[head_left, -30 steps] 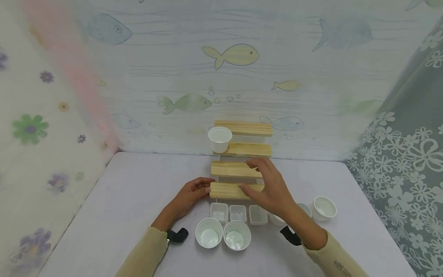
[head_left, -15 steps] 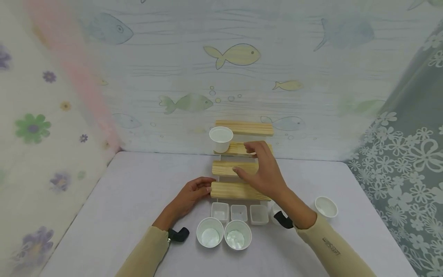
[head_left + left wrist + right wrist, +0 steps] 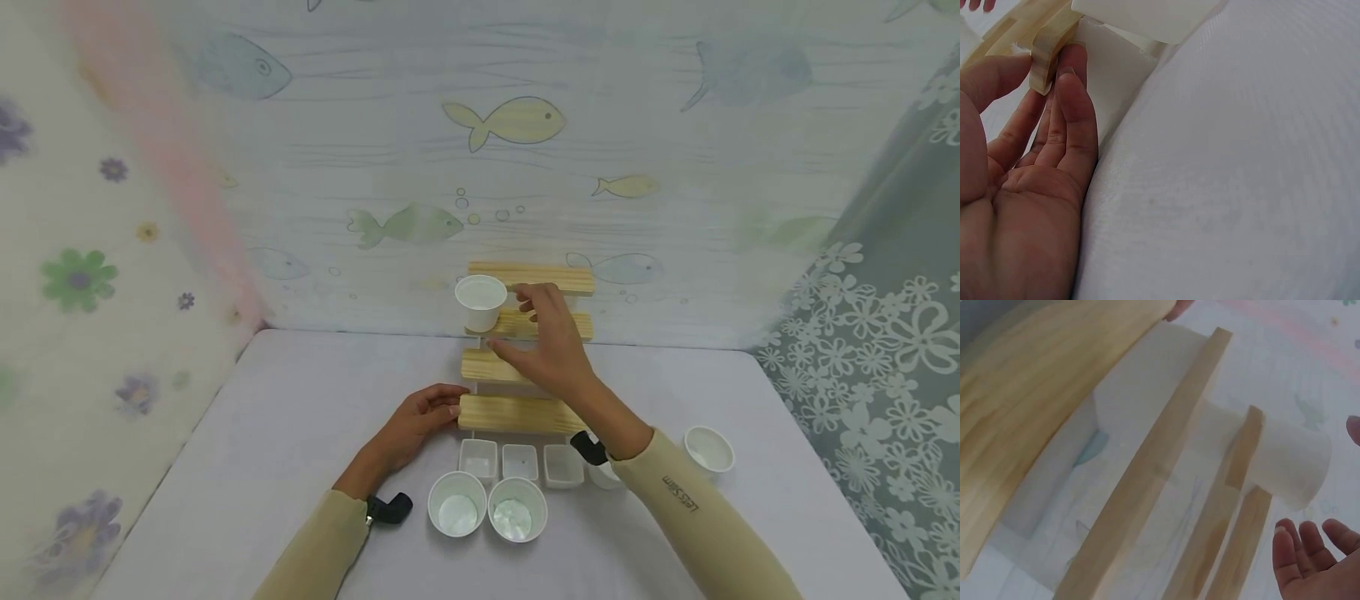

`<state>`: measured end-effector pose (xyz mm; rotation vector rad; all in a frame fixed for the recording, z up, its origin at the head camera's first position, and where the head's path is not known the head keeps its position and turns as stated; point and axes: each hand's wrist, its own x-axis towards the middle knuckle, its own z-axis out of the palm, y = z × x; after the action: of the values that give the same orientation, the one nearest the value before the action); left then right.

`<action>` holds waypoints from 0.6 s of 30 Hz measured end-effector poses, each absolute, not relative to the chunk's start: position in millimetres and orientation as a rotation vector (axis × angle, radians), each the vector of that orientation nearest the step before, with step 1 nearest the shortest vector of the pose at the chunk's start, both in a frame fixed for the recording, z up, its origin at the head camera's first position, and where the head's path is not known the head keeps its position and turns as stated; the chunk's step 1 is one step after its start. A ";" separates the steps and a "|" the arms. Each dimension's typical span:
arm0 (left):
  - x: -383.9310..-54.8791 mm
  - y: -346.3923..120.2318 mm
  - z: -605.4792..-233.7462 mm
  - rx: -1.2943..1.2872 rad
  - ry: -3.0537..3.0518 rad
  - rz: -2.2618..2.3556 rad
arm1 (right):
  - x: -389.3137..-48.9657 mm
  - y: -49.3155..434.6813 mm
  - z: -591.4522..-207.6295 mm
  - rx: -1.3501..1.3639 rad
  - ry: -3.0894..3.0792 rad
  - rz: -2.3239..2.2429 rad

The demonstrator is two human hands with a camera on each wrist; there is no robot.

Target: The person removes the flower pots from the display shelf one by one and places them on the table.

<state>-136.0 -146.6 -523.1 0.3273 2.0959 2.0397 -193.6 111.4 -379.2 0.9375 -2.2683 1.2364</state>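
Observation:
A stepped rack with pale wooden slats (image 3: 517,413) and white side panels stands at the table's back middle. My left hand (image 3: 422,421) grips the left end of its lowest slat, thumb on one side and fingers on the other; the left wrist view shows this slat end (image 3: 1047,56) between them. On the second slat from the top, at its left end, stands a white round cup (image 3: 481,304). My right hand (image 3: 550,346) hovers just right of that cup, thumb and fingers spread apart. In the right wrist view a gap separates the fingers (image 3: 1310,556) from the cup (image 3: 1291,464).
Before the rack sit several small square white containers (image 3: 519,462) in a row. Two round white cups (image 3: 457,504) stand nearer. Another round cup (image 3: 708,450) is at the right, and one is partly hidden under my right forearm. A patterned curtain (image 3: 517,200) hangs behind.
My right hand has risen from the lower slats, moving up and left to beside the cup. My left hand stays on the lowest slat, and the cup has not moved.

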 end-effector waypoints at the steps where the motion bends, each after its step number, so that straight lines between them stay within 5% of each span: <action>1: -136.0 -146.5 -523.3 0.327 2.097 2.038 | -195.6 109.5 -379.0 0.932 -2.269 1.226; 18: -91.5 -122.5 -520.1 0.294 2.135 2.078 | -197.5 100.3 -367.9 0.994 -2.284 1.139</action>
<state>-91.5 -122.5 -520.1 0.2939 2.1351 2.0777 -197.5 100.3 -367.9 0.9945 -2.2843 1.1388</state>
